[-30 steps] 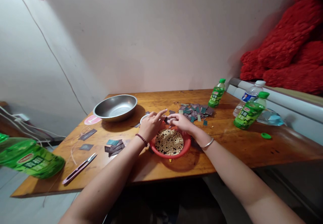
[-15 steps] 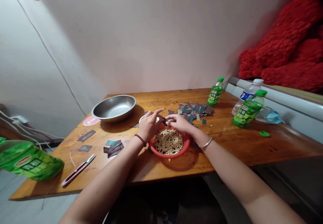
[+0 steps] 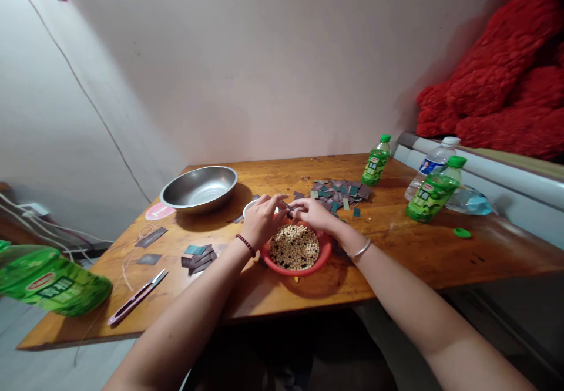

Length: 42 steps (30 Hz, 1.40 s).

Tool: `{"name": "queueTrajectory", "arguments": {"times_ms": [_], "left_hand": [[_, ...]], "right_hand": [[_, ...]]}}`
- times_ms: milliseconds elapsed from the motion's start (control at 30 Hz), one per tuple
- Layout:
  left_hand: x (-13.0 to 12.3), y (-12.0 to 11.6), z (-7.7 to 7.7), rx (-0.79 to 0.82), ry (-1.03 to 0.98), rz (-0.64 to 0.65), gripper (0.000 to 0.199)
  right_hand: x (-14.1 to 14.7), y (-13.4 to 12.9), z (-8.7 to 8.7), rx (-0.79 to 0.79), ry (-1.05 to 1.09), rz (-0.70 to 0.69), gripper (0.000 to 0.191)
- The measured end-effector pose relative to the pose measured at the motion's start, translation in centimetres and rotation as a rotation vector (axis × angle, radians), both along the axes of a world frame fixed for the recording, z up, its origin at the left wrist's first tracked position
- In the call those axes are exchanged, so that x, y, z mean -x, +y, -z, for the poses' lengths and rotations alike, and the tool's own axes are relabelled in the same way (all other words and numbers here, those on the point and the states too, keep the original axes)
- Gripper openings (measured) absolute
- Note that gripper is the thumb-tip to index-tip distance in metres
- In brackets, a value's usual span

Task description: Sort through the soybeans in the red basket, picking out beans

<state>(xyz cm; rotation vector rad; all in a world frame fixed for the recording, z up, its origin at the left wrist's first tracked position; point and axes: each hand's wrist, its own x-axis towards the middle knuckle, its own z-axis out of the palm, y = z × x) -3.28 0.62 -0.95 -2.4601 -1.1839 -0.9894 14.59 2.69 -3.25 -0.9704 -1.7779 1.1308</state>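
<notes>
Both hands meet over the far rim of a red plastic basket [image 3: 325, 256], which holds many small pale round beads [image 3: 294, 245] with some dark ones among them. My left hand [image 3: 263, 218] has its fingers bent inward and pinches a small dark piece [image 3: 288, 211]. My right hand [image 3: 312, 213] pinches at the same piece from the other side, its fingertips close to the left ones. Fingers cover most of it, so its exact kind is unclear. A white bowl [image 3: 248, 206] shows partly behind my left hand.
A steel basin [image 3: 200, 188] stands at the back left. Dark and green flat scraps [image 3: 341, 194] lie heaped behind my right hand, with more scraps [image 3: 200, 259] at left. Pink-handled thread snips [image 3: 136, 298] rest near the front edge. Green-labelled bottles [image 3: 434, 194] stand right.
My left fingers have lowered and bent in closer to the right fingertips, shifting the dark piece slightly. The basket and the other things stay where they were.
</notes>
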Motion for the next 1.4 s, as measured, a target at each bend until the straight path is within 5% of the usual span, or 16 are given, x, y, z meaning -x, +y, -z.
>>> {"name": "queueTrajectory", "arguments": {"times_ms": [1400], "left_hand": [[-0.43, -0.66, -0.36, 0.053, 0.020, -0.019, 0.031]], "right_hand": [[-0.05, -0.34, -0.49, 0.004, -0.035, 0.011, 0.031]]}}
